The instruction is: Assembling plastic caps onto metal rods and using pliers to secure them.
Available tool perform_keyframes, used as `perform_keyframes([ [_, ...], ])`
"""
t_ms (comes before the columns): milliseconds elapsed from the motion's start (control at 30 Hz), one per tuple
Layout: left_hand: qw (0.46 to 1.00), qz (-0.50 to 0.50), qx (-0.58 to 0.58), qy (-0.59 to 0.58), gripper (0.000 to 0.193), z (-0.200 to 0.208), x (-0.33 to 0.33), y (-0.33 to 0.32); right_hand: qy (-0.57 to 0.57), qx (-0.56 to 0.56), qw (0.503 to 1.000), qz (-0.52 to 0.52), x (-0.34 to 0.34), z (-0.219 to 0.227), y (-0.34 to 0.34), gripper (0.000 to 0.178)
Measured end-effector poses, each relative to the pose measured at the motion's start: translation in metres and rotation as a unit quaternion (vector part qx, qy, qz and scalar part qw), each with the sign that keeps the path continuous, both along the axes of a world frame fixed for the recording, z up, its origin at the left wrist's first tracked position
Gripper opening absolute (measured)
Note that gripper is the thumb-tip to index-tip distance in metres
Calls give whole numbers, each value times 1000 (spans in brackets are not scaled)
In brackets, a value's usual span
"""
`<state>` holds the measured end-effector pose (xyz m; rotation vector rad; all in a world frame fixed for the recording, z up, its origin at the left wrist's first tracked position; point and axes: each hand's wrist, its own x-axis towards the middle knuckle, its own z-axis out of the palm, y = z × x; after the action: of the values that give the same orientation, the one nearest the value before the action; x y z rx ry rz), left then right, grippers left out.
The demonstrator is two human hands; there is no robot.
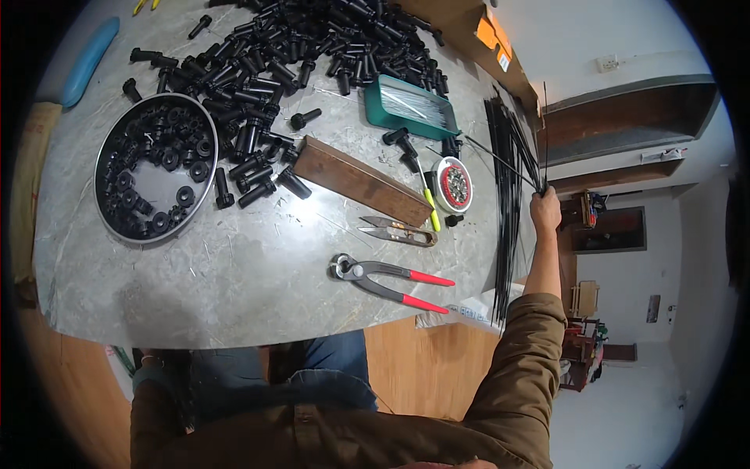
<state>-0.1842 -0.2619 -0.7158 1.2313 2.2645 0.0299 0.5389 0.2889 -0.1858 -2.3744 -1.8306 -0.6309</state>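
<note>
At the table's right edge, my right hand (545,209) is closed round a few thin black rods, which stick out above the fist. A bundle of similar long black rods (506,211) lies beside it, along that edge. My left hand (150,358) hangs low by the table's front edge at the left; its fingers are hidden. Pincers with red handles (375,281) lie near the front, below thread snips (400,231) and a brown wooden block (359,181). A small white cup (467,197) of little metal parts and a yellow-handled tool (431,209) lie right of the block.
Many black plastic bolt-shaped parts (258,78) are heaped at the back. A round metal bowl (100,187) holds black ring-like pieces. A green tray (381,117) contains thin pale rods. A cardboard box (453,23) stands at the back right. A blue object (90,62) rests far left.
</note>
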Motion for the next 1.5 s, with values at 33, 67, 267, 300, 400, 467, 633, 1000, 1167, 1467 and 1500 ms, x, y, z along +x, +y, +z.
perform_keyframes([
  [33,1000,-2,8,-4,35,2,0,6,-41,11,999,-14,-11,12,-9,28],
  [67,1000,-5,16,-7,35,4,-1,11,-39,19,999,-18,-8,19,-15,28],
  [267,965,108,208,-120,27,69,32,50,-69,40,996,24,-6,50,-34,25],
  [300,968,81,200,-128,26,89,46,67,-36,47,998,11,0,57,-38,27],
  [400,956,104,202,-186,25,139,64,64,38,-32,999,17,-17,52,-35,30],
  [467,951,107,199,-212,24,158,82,69,61,9,998,10,-13,39,-43,29],
  [633,939,127,151,-281,23,199,98,51,7,62,998,20,-8,39,-50,23],
  [1000,936,-13,239,-257,23,323,150,76,-11,175,977,121,-32,138,-62,17],
  [1167,880,-154,277,-354,23,440,223,118,-21,219,963,158,-73,174,-92,18],
  [1467,571,-183,200,-775,57,625,379,208,-48,233,896,375,-203,207,-237,13],
  [1500,544,-179,244,-782,58,634,389,216,-26,240,891,385,-214,197,-252,15],
])
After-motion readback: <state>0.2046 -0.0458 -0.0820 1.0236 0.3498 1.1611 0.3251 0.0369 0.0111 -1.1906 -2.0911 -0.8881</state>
